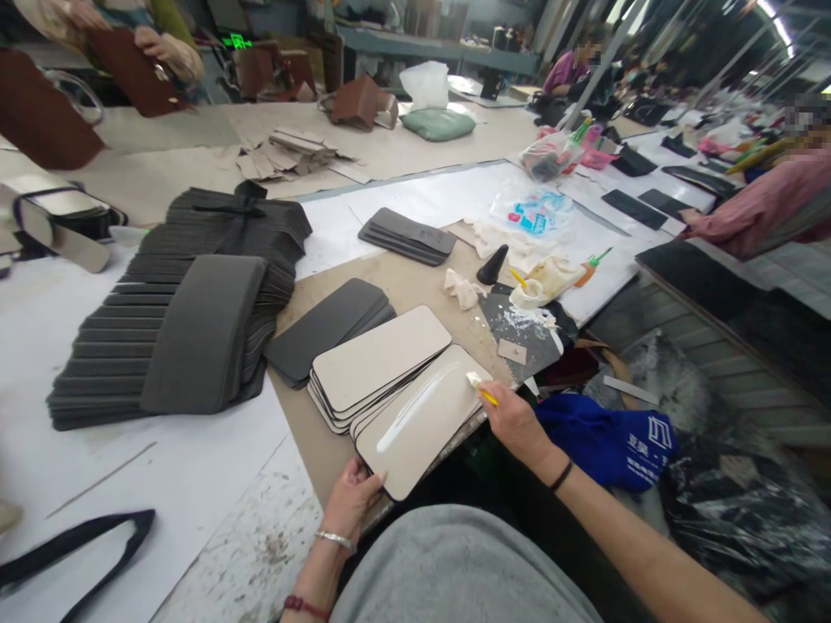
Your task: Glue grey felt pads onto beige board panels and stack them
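Observation:
My right hand (516, 426) grips a small yellow-handled brush (486, 394), its white-coated tip on a cream panel with rounded corners (409, 463). A glossy white streak of what looks like glue runs along that panel. At the panel's near left corner, my left hand (354, 497) pinches the edge between thumb and fingers. More cream panels (383, 359) lie stacked just beside it. Behind them rest dark grey panels (325, 333) of similar shape. A white-smeared pot (529, 292) with a yellow stick stands to the right on a messy dark sheet (519, 333).
A large pile of dark grey panels (201, 337) fills the left of the table. Beyond are a small grey stack (406, 235), a black cone (493, 264) and plastic bags (538, 212). A blue bag (603, 441) hangs at right. Co-workers sit or stand across and at right.

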A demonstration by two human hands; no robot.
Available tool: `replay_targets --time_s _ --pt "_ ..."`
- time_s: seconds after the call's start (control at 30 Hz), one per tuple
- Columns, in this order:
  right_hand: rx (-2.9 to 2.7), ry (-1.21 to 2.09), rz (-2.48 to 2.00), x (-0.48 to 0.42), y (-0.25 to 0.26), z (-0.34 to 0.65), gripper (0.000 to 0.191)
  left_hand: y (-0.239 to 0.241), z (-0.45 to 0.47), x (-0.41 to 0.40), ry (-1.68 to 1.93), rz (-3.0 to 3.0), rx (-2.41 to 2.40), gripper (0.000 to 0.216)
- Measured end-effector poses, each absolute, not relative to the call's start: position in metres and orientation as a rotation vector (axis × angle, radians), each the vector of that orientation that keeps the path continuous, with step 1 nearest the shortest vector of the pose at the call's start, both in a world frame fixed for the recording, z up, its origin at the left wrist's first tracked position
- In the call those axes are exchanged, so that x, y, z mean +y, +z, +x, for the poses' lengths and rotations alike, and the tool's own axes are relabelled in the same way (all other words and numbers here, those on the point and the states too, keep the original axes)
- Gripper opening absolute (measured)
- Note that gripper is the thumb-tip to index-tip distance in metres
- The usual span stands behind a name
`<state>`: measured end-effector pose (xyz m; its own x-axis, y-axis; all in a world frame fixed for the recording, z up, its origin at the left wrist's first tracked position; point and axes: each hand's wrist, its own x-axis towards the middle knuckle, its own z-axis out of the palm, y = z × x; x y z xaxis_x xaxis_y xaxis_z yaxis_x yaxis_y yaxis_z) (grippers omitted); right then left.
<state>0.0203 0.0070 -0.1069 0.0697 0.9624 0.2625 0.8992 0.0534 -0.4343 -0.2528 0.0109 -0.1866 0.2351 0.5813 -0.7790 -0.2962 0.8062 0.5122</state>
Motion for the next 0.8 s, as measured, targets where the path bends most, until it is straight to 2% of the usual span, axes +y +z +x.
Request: replay_targets --time_s 0.1,0.3,0.43,0.57,0.73,0.8 --pt "-1.924 0.18 -1.802 -0.016 -0.111 -0.021 0.022 -0.184 -0.254 0.011 0.606 0.285 1.19 0.05" --pt "-1.966 0.434 -1.55 -0.05 -0.097 -0.096 0.025 -0.17 -0.257 0.019 0.565 0.251 1.115 0.042" --pt "-1.855 0.528 -1.554 -0.052 -0.089 -0.103 0.027 -0.164 -0.26 0.026 0.539 0.2 1.061 0.026" --pt "-1.744 0.568 -1.638 -0.05 -0.085 -0.107 0.023 -0.169 -0.265 0.029 0.474 0.193 1.0 0.026" --pt "-1.648 0.778 -1.68 -0.05 -0.087 -0.105 0.019 -0.176 -0.269 0.03 0.453 0.172 1.017 0.022" --pt "-1.565 0.73 -1.77 -0.045 -0.089 -0.095 0.017 -0.177 -0.269 0.03 0.45 0.174 1.018 0.021"
